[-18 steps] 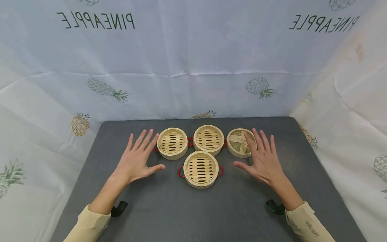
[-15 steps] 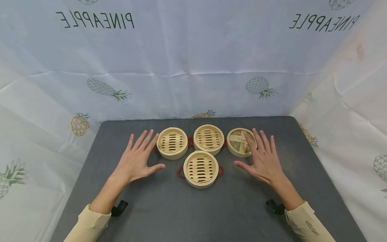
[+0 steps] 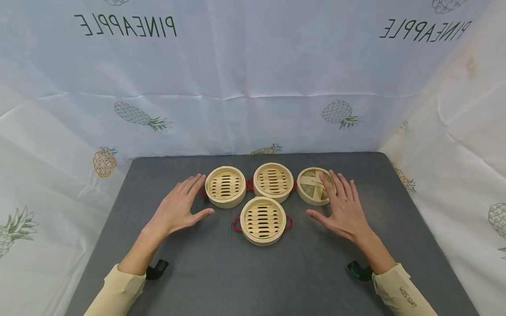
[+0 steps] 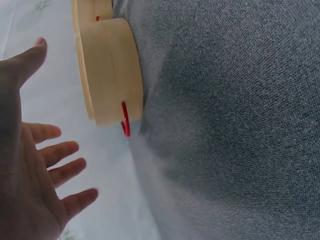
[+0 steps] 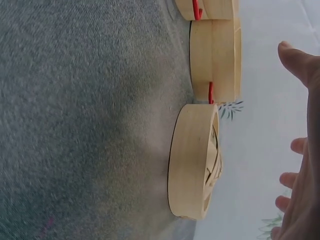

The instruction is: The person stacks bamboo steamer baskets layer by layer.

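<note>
Three round bamboo steamer baskets with red loop handles stand on the grey table (image 3: 221, 276): one at back left (image 3: 225, 186), one at back middle (image 3: 273, 181), one in front (image 3: 262, 220). A bamboo lid with a woven top (image 3: 312, 186) lies to their right. My left hand (image 3: 193, 197) is open just left of the back-left basket (image 4: 107, 75), fingers near its rim. On the other side my right hand (image 3: 330, 197) is open too, its fingers reaching over the lid's right edge. In the right wrist view the lid (image 5: 195, 162) sits below the palm (image 5: 302, 165), apart from it.
White cloth printed with pineapples (image 3: 253, 79) walls the table at the back and both sides. Bare grey surface stretches in front of the baskets and to the far left and right. Small dark straps show at my wrists (image 3: 157, 268).
Both hands' fingers have drawn closer together and dipped lower. The left hand has edged slightly toward the back-left basket. The baskets and lid have not moved.
</note>
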Demonstrator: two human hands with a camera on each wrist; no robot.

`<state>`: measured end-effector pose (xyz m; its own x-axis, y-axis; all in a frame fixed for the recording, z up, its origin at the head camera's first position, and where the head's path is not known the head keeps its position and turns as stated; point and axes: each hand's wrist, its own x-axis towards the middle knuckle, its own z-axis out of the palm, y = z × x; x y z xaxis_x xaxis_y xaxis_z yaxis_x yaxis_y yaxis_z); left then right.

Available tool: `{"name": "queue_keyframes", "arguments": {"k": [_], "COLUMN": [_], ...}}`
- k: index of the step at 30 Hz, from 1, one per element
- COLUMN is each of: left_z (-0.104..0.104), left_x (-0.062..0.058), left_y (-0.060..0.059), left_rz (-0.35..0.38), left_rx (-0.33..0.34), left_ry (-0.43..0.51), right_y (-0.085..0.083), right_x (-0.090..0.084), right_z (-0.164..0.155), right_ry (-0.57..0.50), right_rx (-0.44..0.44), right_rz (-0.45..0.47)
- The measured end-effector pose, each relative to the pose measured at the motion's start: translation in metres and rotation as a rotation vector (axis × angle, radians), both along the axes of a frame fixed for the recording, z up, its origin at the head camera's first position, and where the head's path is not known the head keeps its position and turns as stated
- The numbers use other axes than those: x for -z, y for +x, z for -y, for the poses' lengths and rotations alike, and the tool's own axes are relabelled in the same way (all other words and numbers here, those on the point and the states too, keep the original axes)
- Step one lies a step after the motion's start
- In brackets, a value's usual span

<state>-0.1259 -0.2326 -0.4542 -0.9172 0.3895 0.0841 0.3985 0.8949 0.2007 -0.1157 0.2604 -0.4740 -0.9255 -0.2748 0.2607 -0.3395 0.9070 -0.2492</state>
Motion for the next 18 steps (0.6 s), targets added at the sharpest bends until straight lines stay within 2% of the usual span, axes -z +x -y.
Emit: {"name": "queue_keyframes", "arguments": {"k": [9, 18], "left_z": [0.001, -0.003], "left_x": [0.004, 0.012], "left_y": [-0.002, -0.008], "left_rz": [0.129, 0.182], "left_rx": [-0.049, -0.06], "left_ry": [0.103, 0.194], "right_y": [0.004, 0.009], "right_x": [0.001, 0.005], "right_z": [0.006, 0.015], "right_ry": [-0.096, -0.181], "right_rx": [-0.028, -0.068], "right_rz": [0.05, 0.073]}}
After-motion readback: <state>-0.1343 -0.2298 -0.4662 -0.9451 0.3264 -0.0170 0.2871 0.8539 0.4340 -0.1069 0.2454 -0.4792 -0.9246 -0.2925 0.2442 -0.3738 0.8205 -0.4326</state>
